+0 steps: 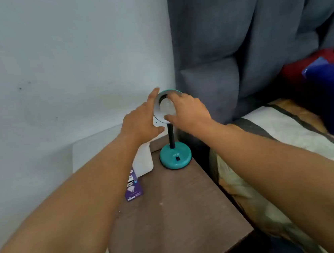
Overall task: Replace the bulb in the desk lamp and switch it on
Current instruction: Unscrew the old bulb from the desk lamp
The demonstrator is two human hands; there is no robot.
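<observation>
The teal lamp (172,125) stood on the wooden table (177,208). The left hand (143,119) cupped its shade (158,114); the right hand (188,111) pinched the white bulb (167,106) inside. A purple box (133,185) lay below the left wrist, its writing seemingly unreadable.

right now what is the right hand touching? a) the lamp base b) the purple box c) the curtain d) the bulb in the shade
d: the right hand has its fingers around the bulb inside the shade, which the left hand steadies.
</observation>
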